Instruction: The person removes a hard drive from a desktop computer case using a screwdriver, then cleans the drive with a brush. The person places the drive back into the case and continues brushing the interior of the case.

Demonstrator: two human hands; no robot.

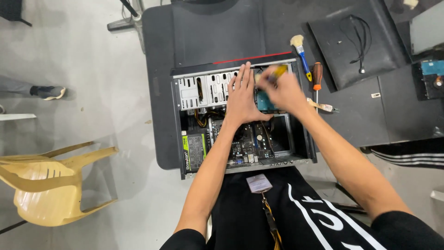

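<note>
Left hand [241, 99]: flat, fingers spread, gripping nothing, on drive cage [208, 89].
Right hand [283, 90]: clenched around yellow-handled screwdriver [276, 72], just right of left hand, above hard drive [265, 103].

A black short-sleeved top [305, 222] is worn, its fabric marked with bold white curved lines and lettering across the front. Both forearms are left bare from the sleeve hems [185, 238] down to the left hand [243, 99] and the right hand [284, 90]. A yellow-and-black striped lanyard [272, 224] is hung at the chest, and a pale rectangular card [259, 183] is clipped to it
</note>
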